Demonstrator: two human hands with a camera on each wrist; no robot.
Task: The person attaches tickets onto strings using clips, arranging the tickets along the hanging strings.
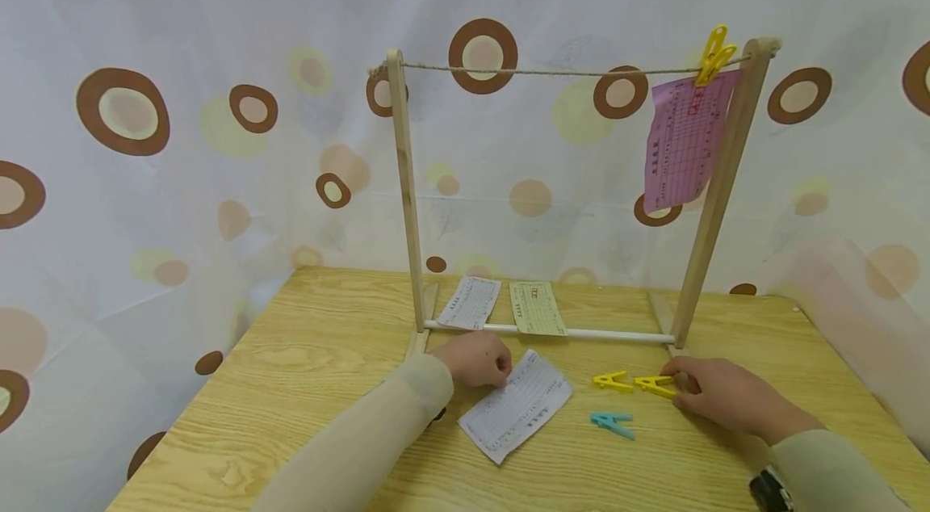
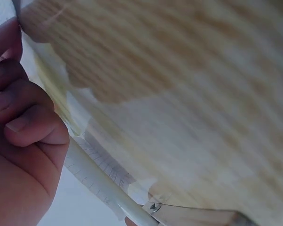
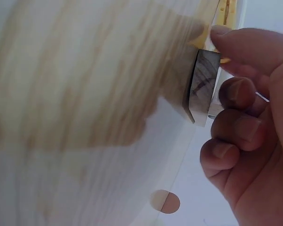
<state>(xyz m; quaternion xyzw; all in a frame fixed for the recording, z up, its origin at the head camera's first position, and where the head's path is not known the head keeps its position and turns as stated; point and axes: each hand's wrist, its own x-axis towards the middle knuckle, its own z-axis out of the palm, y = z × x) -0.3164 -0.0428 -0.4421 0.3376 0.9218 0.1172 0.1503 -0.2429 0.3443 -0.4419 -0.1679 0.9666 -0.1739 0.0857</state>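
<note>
A white printed slip (image 1: pixel 519 407) lies at a slant on the table. My left hand (image 1: pixel 475 358) is at its upper left edge, fingers curled, pinching the paper between thumb and forefinger. In the left wrist view the fingers (image 2: pixel 33 113) are bent, and the pinch is mostly cut off. My right hand (image 1: pixel 719 395) pinches the handle end of a yellow clothespin (image 1: pixel 654 386) lying on the table; that clothespin (image 3: pixel 226 14) shows partly behind the fingertips. Beside it lie another yellow clothespin (image 1: pixel 612 381) and a blue clothespin (image 1: pixel 613 423).
A wooden frame (image 1: pixel 715 197) carries a string (image 1: pixel 538 73) across its top. Yellow clothespins (image 1: pixel 714 56) hold a pink slip (image 1: pixel 686 140) there. A white slip (image 1: pixel 471 302) and a yellow slip (image 1: pixel 536 308) lie by the white lower bar (image 1: pixel 617 335). A patterned curtain (image 1: pixel 218 27) hangs behind.
</note>
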